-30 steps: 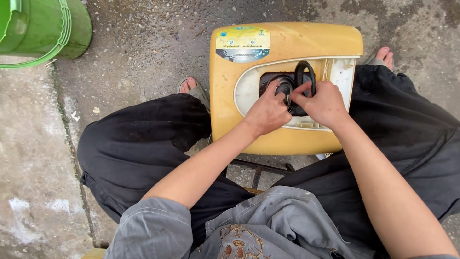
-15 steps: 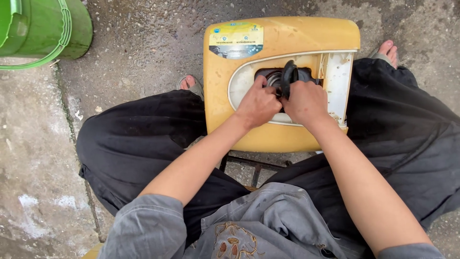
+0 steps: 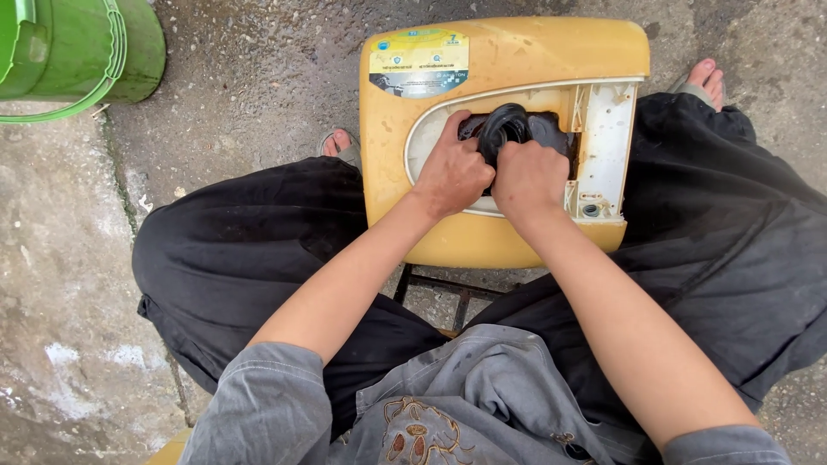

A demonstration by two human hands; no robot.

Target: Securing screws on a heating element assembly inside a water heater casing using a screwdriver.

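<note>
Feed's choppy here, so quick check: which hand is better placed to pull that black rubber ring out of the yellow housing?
Probably the right hand: it is closed over the black rubber ring. The left hand sits beside it in the yellow housing's opening.

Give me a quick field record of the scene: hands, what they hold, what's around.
left hand: gripping the edge of the opening in the yellow housing
right hand: closed on the black rubber ring
ring: partly inside the opening, upper loop sticking out
housing: between the person's knees, sticker at its far left corner
bucket: green, far left on the wet concrete
</note>
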